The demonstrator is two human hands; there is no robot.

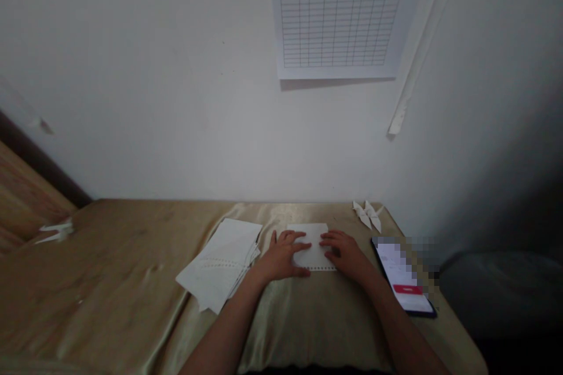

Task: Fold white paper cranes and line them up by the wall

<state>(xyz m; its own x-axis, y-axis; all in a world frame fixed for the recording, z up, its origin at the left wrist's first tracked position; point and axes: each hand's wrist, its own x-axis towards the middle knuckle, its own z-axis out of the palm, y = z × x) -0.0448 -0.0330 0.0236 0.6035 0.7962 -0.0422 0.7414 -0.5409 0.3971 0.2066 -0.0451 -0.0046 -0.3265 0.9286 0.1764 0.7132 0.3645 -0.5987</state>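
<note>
A white sheet of paper (313, 235) with a perforated lower edge lies flat on the table covered in gold cloth (132, 281). My left hand (284, 255) rests on the sheet's left half, fingers spread and flat. My right hand (345, 251) lies on its right half, fingers stretched toward the middle. Neither hand grips the sheet; both press it down.
A stack of white sheets (222, 263) lies left of my left hand. Two folded paper cranes (368, 214) sit at the back right. A lit phone (403, 276) lies at the right edge. A printed grid chart (341, 14) hangs on the wall. Wooden furniture stands far left.
</note>
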